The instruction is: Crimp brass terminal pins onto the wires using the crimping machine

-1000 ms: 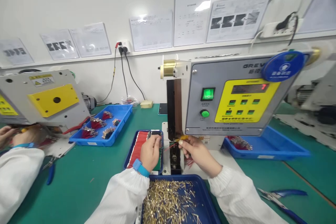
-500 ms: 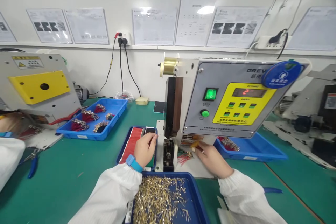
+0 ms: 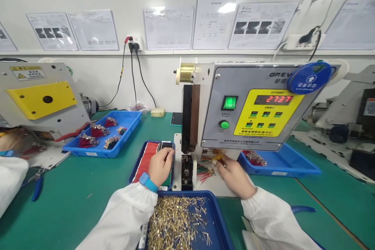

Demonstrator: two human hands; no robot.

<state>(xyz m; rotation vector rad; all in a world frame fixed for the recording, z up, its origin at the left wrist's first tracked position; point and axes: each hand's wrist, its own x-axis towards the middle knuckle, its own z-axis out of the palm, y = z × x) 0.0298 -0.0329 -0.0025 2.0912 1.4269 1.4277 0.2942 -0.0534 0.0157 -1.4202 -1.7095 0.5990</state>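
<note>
My left hand (image 3: 160, 167), with a blue band on its wrist, is closed in a pinch beside the machine's crimping head (image 3: 186, 172). A thin, wire-like piece pokes out from its fingertips; its kind is too small to make out. Below that hand lies a blue tray of red and dark wires (image 3: 149, 158). My right hand (image 3: 236, 175) is closed at the machine's base, with something yellow at its fingertips, perhaps a finger cover. Whatever it holds is hidden. Several red and green wires with metal ends (image 3: 206, 174) lie just left of its fingers.
A dark blue tray of gold-coloured pins (image 3: 215, 207) sits in front. The machine's grey panel (image 3: 211, 125) overhangs my right hand. Blue bins (image 3: 133, 125) with bundled wires stand left and right. At far left, another person's sleeve (image 3: 11, 179) is beside a second machine.
The camera view has shifted slightly. Both hands keep nearly the same places and stay closed. The machine's red display now shows more digits.
</note>
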